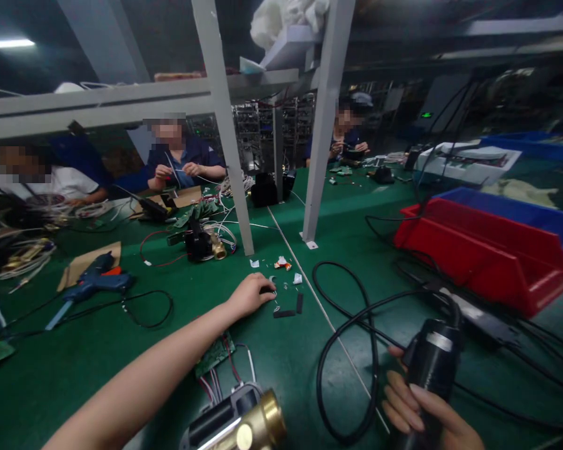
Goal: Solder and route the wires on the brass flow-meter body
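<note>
My left hand (252, 295) is low over the green tabletop, its fingers curled toward the thumb beside some small scraps. Whatever may be in its fingertips is too small to name. Close by lie two short black strips (285, 314) and crumpled bits of white and orange paper (282, 264). At the lower right, my right hand (415, 403) is wrapped around a black corded electric screwdriver (432, 356), held upright; its tip is out of view. Below my left forearm sit a brass valve fitting (263, 422) and a green circuit board (218, 355) with wires.
A blue glue gun (96, 278) lies at left. The screwdriver's black cable (319, 369) loops over the table (281, 362). Red (483, 250) and blue bins (511, 212) stand at right. Metal posts (323, 137) rise ahead. Co-workers (182, 159) sit across the table among wired parts.
</note>
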{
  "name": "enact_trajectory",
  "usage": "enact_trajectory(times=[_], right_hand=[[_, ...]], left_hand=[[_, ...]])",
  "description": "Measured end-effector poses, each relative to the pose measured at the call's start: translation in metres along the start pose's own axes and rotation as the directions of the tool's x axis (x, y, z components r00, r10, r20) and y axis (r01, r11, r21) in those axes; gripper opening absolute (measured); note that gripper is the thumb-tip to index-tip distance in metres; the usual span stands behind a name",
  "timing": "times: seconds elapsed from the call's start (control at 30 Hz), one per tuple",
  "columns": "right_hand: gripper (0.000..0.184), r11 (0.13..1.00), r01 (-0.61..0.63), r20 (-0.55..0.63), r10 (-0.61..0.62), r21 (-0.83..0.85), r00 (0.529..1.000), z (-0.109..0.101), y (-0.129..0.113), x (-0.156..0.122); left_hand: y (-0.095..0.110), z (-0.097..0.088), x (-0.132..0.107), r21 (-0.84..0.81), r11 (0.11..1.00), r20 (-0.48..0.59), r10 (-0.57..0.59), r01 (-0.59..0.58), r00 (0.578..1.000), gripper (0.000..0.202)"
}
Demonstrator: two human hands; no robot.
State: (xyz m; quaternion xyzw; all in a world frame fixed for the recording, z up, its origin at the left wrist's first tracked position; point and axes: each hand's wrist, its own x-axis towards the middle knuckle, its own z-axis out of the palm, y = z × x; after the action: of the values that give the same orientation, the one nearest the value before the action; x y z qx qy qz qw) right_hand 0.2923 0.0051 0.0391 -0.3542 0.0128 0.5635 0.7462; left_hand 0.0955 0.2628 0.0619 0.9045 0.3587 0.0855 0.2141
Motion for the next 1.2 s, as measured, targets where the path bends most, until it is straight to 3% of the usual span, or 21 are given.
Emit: enact_trajectory(times=[0.07,0.17,0.27,0.33,0.43,0.5,0.57,0.63,0.67,0.8,0.9,0.97,1.2], right_hand=[[0.071,1.000,-0.001,0.039,0.001,-0.001,0.999,-0.004,0.001,0.001],[0.069,1.000,0.014,0.003,-0.014,0.012,1.000,-0.002,0.002,0.001],[0.068,1.000,0.001,-0.053,0.000,0.015,0.999,0.007,0.000,-0.001],[0.065,1.000,-0.009,-0.071,0.009,0.001,0.997,0.013,-0.002,-0.004],[0.060,1.000,0.001,-0.087,-0.003,-0.026,0.996,0.017,-0.006,-0.008],[0.055,0.999,0.008,-0.085,-0.012,-0.044,0.996,0.017,-0.008,-0.010],[0.051,0.998,0.014,-0.072,-0.018,-0.063,0.997,0.015,-0.010,-0.011],[0.048,0.997,0.025,-0.057,-0.029,-0.073,0.998,0.013,-0.011,-0.011],[0.047,0.997,0.031,-0.049,-0.035,-0.078,0.998,0.013,-0.011,-0.011],[0.042,0.993,0.064,-0.011,-0.066,-0.102,0.998,0.014,-0.010,-0.010],[0.040,0.989,0.089,0.020,-0.087,-0.119,0.996,0.016,-0.008,-0.010],[0.040,0.989,0.091,0.024,-0.089,-0.117,0.996,0.018,-0.008,-0.010],[0.035,0.994,0.076,-0.001,-0.076,-0.076,0.997,0.018,-0.008,-0.011]], left_hand=[[0.001,0.001,0.005,-0.019,1.000,0.015,0.007,-0.006,1.000,0.003],[0.007,-0.003,0.007,-0.047,0.999,0.000,0.000,0.001,1.000,0.009],[0.020,-0.023,-0.007,-0.098,0.994,-0.077,-0.050,0.042,0.996,0.008],[0.032,-0.047,-0.032,-0.145,0.986,-0.147,-0.098,0.077,0.984,0.005],[0.062,-0.084,-0.098,-0.206,0.976,-0.271,-0.128,0.073,0.954,0.004],[0.090,-0.095,-0.153,-0.175,0.981,-0.390,0.006,-0.080,0.921,0.007],[0.117,-0.084,-0.205,-0.104,0.980,-0.445,0.107,-0.170,0.889,0.011],[0.136,-0.054,-0.244,-0.072,0.978,-0.506,0.135,-0.198,0.852,0.012],[0.140,-0.034,-0.257,-0.049,0.986,-0.574,0.104,-0.162,0.812,0.011],[0.131,0.043,-0.277,0.077,0.993,-0.792,0.009,0.085,0.610,0.007],[0.119,0.070,-0.273,0.033,0.983,-0.838,-0.070,0.180,0.541,0.008],[0.117,0.074,-0.270,0.033,0.975,-0.836,-0.094,0.220,0.540,0.009],[0.120,0.064,-0.268,0.256,0.905,-0.774,-0.018,0.340,0.632,0.026]])
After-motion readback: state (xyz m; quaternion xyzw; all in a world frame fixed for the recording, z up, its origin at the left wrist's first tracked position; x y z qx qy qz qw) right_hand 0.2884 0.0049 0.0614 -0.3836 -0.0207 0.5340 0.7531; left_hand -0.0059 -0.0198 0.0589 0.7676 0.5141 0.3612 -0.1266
